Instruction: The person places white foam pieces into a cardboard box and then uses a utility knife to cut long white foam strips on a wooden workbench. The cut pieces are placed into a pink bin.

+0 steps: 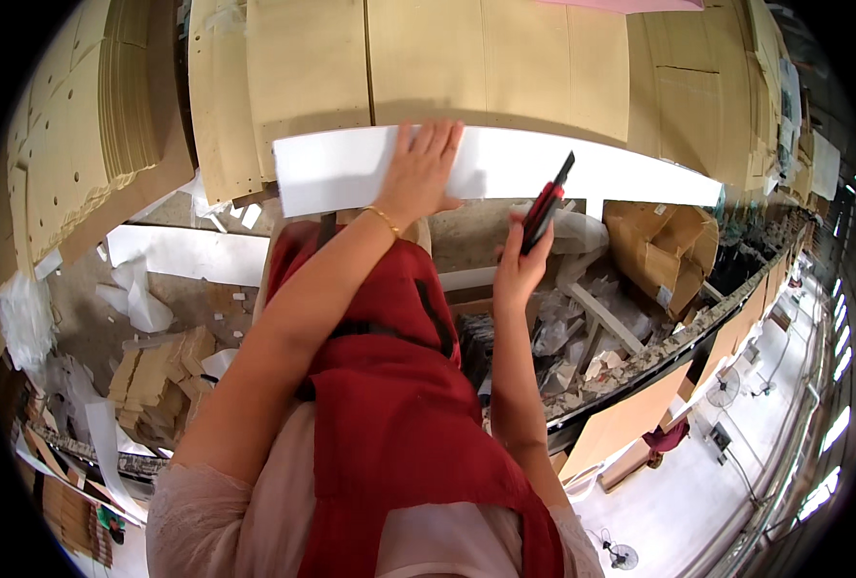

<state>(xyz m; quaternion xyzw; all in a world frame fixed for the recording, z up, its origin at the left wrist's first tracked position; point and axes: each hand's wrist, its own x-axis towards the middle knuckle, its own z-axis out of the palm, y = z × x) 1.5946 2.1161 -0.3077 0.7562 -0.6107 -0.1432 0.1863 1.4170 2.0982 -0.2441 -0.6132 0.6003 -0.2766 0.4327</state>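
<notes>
My left hand (422, 173) lies with fingers stretched out, its fingertips at the far edge of a long white strip (332, 173). A thin bracelet circles that wrist. My right hand (522, 258) is closed around a red and black utility knife (544, 214), its dark tip pointing up and away over the strip's right half. The strip runs across in front of me, along the near edge of brown cardboard sheets (428, 67) on the work surface. My palm hides part of the strip.
A stack of cut cardboard (125, 106) stands at the left. Below the surface lie an open cardboard box (661, 246), another white strip (187, 252), cardboard pieces (158, 380) and plastic scraps (139, 294). Farther right, floor fans (722, 387) stand on a pale floor.
</notes>
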